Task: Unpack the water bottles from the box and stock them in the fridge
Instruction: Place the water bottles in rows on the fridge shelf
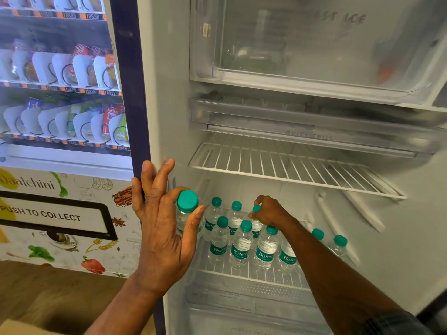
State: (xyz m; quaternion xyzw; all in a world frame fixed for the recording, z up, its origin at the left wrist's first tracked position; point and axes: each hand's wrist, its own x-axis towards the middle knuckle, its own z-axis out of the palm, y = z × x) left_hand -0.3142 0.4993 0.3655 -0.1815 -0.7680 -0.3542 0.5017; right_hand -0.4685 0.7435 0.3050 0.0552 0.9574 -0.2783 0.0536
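The fridge stands open, and several small water bottles (240,243) with teal caps stand on its lower wire shelf (244,270). My left hand (162,228) holds one more bottle (187,209) upright at the fridge's left edge, thumb and a curled finger pinching it just below the cap while the other fingers stretch upward. My right hand (271,211) reaches into the fridge and grips the neck of a bottle (256,222) in the back row on the shelf. The box is out of view.
A bare wire shelf (290,170) sits above the bottles, with a chill tray (302,122) and freezer compartment (314,44) higher up. A clear crisper drawer (242,301) lies below. A snack vending machine (60,93) stands at the left.
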